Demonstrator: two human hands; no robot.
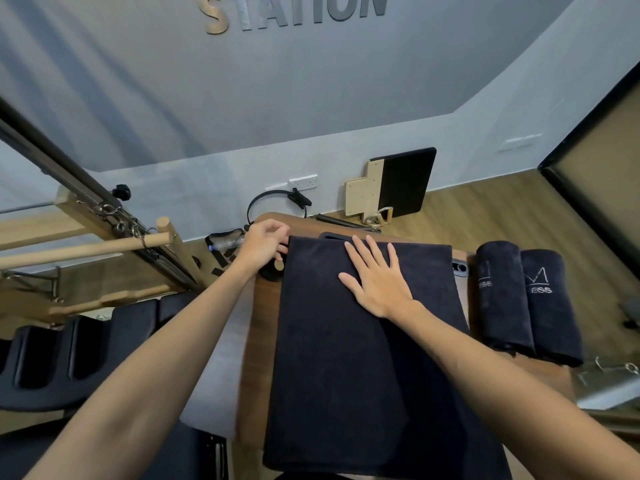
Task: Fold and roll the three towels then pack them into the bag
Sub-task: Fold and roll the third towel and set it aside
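Note:
A dark navy towel [346,358] lies folded into a long strip on the wooden table [263,320], running from the far edge toward me. My right hand [377,278] presses flat on its far half with fingers spread. My left hand [265,245] pinches the towel's far left corner with curled fingers. Two rolled dark towels [504,296] [550,306] with white lettering lie side by side at the table's right. I do not see a bag that I can identify.
A wooden-framed exercise machine [104,237] with black pads [62,355] stands to the left. A black ring [273,202], a black board [401,181] and straps lie against the far wall. A phone [460,268] peeks out beyond the towel's right edge.

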